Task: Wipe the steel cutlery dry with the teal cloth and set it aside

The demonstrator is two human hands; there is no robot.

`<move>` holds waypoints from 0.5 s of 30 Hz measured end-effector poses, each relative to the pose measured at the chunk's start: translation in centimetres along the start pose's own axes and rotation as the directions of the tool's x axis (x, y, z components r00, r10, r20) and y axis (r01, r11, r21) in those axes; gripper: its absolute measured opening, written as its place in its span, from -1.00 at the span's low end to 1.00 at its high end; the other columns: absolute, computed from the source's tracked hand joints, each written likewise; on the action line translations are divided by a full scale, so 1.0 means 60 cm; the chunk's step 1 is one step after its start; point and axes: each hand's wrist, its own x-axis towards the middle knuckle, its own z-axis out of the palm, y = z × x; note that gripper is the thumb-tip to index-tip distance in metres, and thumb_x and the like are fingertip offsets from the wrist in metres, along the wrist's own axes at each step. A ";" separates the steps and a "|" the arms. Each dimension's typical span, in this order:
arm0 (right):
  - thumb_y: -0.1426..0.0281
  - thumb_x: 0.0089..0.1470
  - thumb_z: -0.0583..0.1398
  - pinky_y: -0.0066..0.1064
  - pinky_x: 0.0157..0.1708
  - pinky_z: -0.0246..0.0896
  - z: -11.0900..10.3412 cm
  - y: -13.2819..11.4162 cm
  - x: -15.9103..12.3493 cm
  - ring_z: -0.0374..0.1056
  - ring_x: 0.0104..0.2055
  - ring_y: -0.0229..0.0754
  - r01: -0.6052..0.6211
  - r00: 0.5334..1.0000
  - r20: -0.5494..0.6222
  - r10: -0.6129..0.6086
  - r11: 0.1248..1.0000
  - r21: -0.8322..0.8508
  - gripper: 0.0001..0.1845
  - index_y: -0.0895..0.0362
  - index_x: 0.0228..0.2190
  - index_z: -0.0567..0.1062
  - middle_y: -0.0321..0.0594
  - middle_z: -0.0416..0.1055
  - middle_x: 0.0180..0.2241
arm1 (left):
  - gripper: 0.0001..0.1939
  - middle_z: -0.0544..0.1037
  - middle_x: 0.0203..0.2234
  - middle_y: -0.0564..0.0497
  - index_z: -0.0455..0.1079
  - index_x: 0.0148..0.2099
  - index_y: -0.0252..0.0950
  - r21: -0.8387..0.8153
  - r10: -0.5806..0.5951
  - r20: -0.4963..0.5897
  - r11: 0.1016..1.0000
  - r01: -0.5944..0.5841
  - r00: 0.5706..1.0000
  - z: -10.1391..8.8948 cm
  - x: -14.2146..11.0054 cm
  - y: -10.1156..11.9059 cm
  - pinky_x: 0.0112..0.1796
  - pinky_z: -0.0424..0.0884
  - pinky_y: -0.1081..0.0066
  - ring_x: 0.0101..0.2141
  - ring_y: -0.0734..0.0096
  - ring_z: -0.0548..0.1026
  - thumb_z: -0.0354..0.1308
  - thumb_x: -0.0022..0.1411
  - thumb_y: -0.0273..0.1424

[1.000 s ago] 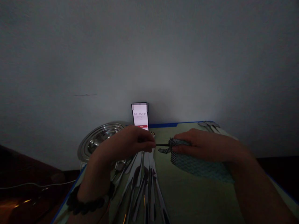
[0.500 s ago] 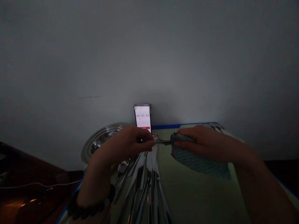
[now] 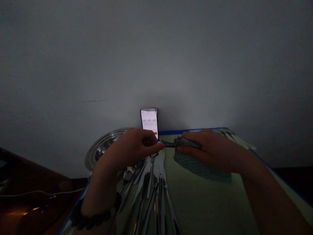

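Observation:
My left hand [image 3: 134, 143], with a dark bead bracelet on the wrist, pinches one end of a thin dark-looking piece of cutlery [image 3: 169, 146]. Its kind is hidden by my fingers and the cloth. Around the other end, my right hand [image 3: 211, 148] grips a folded pale green cloth [image 3: 204, 168] with a black-and-white checked edge. The cloth's loose part hangs below my right fingers. Under and in front of my left hand lies a fanned pile of metal cutlery [image 3: 156, 182], mostly long handles and blades.
A shiny metal bowl [image 3: 96, 147] stands at the left, partly behind my left arm. A phone [image 3: 149, 121] showing a timer leans on the wall [image 3: 195, 65]. Several more cutlery pieces [image 3: 227, 132] lie at the table's far right corner. The greenish tabletop [image 3: 202, 205] has blue edging.
My right hand and the cloth have shifted a little left, closer to my left hand. My left fingertips have moved slightly right and up.

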 end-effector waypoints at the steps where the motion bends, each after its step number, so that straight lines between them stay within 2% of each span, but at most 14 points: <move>1: 0.18 0.14 0.05 -0.48 -0.49 0.04 0.000 0.001 0.000 0.30 -0.48 -0.28 0.002 1.000 0.002 -0.002 1.000 0.000 -0.70 0.10 -0.35 0.45 -0.28 0.44 -0.47 | -0.65 0.43 -0.65 0.11 0.40 -0.45 -0.32 -0.004 0.002 0.006 1.000 -0.002 1.000 0.000 0.000 -0.001 -0.56 0.13 0.52 -0.60 0.54 0.33 0.04 0.14 -0.14; 9: 0.18 0.17 0.01 -0.48 -0.51 0.05 -0.011 0.018 -0.009 0.28 -0.51 -0.29 -0.001 0.998 0.057 0.001 1.000 0.001 -0.69 0.09 -0.36 0.44 -0.33 0.40 -0.53 | -0.68 0.49 -0.58 0.09 0.44 -0.37 -0.29 -0.084 0.013 0.083 0.996 -0.006 0.996 -0.004 -0.005 -0.010 -0.51 0.23 0.52 -0.54 0.51 0.40 0.00 0.19 -0.17; 13: 0.17 0.15 0.03 -0.46 -0.48 0.09 -0.019 0.030 -0.015 0.31 -0.49 -0.28 -0.014 0.999 0.050 0.012 0.999 0.040 -0.71 0.07 -0.35 0.45 -0.34 0.42 -0.50 | -0.72 0.53 -0.48 0.06 0.44 -0.27 -0.26 -0.131 -0.015 0.105 0.991 0.029 0.994 -0.003 -0.008 -0.032 -0.48 0.29 0.51 -0.48 0.47 0.44 0.02 0.19 -0.18; 15: 0.16 0.15 0.03 -0.44 -0.44 0.12 -0.022 0.038 -0.018 0.33 -0.45 -0.25 -0.014 0.999 0.037 0.012 0.999 0.047 -0.71 0.06 -0.34 0.45 -0.32 0.44 -0.45 | -0.71 0.53 -0.47 0.04 0.42 -0.22 -0.26 -0.184 -0.022 0.148 0.982 0.050 0.989 -0.001 -0.011 -0.047 -0.46 0.32 0.50 -0.47 0.44 0.46 0.02 0.19 -0.18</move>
